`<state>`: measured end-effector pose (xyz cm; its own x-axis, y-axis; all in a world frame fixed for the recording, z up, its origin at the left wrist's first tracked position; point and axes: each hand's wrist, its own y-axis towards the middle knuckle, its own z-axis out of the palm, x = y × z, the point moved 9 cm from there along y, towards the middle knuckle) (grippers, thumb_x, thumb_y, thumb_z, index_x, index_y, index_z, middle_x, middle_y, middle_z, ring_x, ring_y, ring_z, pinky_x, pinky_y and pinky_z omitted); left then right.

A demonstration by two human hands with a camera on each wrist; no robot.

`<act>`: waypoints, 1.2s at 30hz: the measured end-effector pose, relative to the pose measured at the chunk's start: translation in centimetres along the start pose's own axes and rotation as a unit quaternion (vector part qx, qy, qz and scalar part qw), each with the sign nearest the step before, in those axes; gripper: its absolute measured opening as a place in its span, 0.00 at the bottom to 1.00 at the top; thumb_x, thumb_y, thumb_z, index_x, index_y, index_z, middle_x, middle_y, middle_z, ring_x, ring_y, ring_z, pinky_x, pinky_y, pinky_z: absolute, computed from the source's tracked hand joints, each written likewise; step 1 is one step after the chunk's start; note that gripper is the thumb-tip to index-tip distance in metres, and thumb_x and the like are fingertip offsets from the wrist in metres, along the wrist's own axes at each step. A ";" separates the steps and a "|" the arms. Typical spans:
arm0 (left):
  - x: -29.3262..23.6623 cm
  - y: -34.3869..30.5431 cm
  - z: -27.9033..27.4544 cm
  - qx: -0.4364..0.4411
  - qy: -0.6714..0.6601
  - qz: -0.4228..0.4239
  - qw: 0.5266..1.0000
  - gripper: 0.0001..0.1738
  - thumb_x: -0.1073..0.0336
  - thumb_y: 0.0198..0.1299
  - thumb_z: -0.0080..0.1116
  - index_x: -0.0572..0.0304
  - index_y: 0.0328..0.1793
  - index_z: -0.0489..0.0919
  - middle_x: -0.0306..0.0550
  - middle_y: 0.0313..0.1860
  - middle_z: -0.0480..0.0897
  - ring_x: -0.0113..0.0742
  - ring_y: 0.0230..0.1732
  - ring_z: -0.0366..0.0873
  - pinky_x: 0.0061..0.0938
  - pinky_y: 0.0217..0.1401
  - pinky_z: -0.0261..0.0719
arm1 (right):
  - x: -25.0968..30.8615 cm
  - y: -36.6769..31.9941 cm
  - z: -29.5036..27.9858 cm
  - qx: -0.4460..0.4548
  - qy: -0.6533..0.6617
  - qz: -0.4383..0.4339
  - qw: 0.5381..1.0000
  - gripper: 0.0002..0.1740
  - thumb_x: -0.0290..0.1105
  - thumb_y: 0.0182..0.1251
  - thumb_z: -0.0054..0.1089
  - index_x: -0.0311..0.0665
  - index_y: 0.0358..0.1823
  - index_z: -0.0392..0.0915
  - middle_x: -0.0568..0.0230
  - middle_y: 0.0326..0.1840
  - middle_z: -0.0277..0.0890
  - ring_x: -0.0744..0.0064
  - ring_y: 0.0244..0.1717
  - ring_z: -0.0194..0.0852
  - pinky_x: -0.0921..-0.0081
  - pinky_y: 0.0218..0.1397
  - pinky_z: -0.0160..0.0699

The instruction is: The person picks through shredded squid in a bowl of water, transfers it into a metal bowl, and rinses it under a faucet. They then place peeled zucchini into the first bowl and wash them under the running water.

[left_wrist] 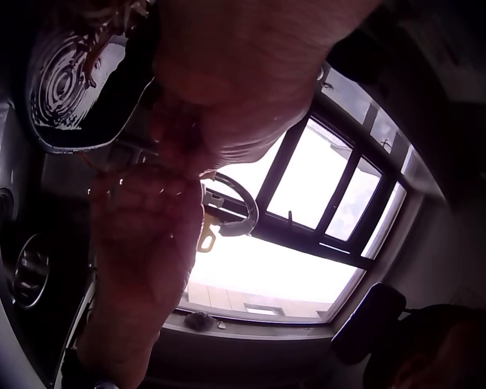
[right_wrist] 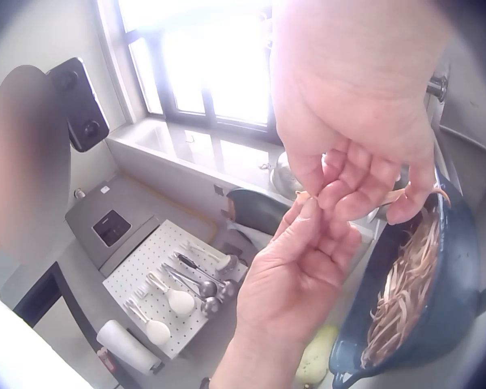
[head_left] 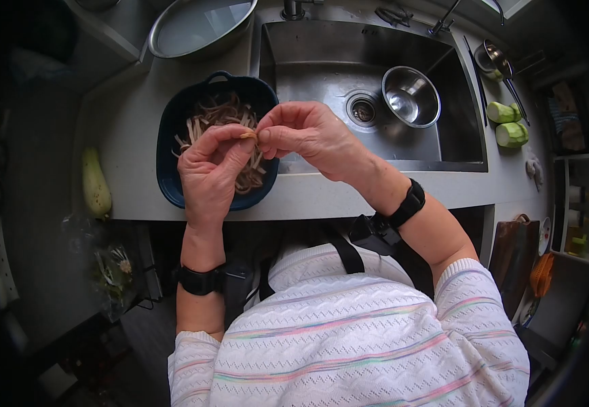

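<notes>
My left hand and right hand meet over the right half of a dark blue basin. Between thumb and fingers, each pinches a thin tan strip. In the right wrist view, a length of the same strip trails past the right fingers, over the basin. Many pale brownish strips lie heaped inside the basin, partly hidden under the hands. The left wrist view is dark, with both hands close together and water rippling in the basin.
Right of the basin is a steel sink with a metal bowl in it. A large pan of cloudy liquid stands behind. One pale green squash lies at left; peeled green pieces and a ladle lie at right.
</notes>
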<state>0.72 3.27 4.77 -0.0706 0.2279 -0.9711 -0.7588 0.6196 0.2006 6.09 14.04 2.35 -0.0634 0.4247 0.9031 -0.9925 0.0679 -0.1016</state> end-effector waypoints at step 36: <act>1.6 0.2 -0.5 -0.023 -0.159 -0.031 0.986 0.09 0.74 0.58 0.56 0.63 0.46 0.79 0.45 0.39 0.82 0.28 0.40 0.80 0.20 0.47 0.79 | -1.1 0.0 0.2 -0.011 0.000 0.045 0.999 0.12 0.36 0.61 0.60 0.34 0.38 0.75 0.65 0.31 0.79 0.83 0.23 0.74 0.88 0.20 0.72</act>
<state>0.14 3.33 3.16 0.1789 0.4198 -0.8898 -0.7846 0.6066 0.1284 6.11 13.38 1.47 -0.1522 0.4303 0.8898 -0.9803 0.0492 -0.1915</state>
